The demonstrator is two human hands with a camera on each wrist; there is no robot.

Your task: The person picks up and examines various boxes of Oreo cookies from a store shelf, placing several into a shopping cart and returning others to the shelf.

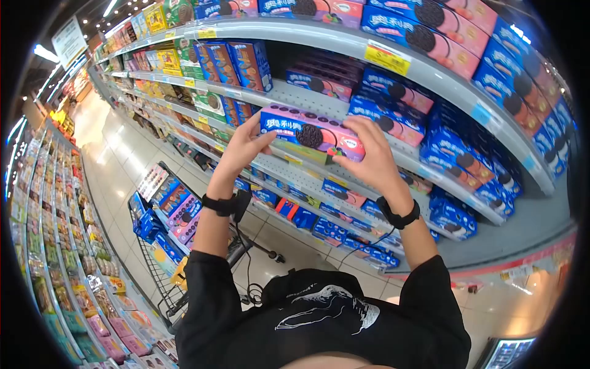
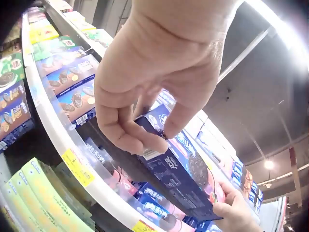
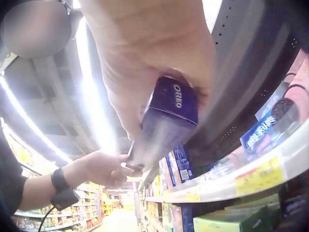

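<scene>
A blue and pink Oreo cookie box (image 1: 312, 136) is held up level in front of the shelves, its printed front facing the camera. My left hand (image 1: 247, 146) pinches the box's left end between thumb and fingers. At the opposite end, my right hand (image 1: 373, 150) grips it with the thumb low on the front and fingers over the top. In the left wrist view the thumb and curled fingers meet at a corner of the box (image 2: 186, 166). The right wrist view shows the box's "OREO" end (image 3: 176, 101) within the right palm.
Shelves of similar boxes (image 1: 387, 117) curve round ahead, with a yellow price tag (image 1: 387, 56) on the upper edge. Brown-and-blue cookie boxes (image 1: 249, 64) stand left of a dark gap. A wire shopping cart (image 1: 161, 289) with boxes waits at lower left; another stocked shelf lines the aisle's far left.
</scene>
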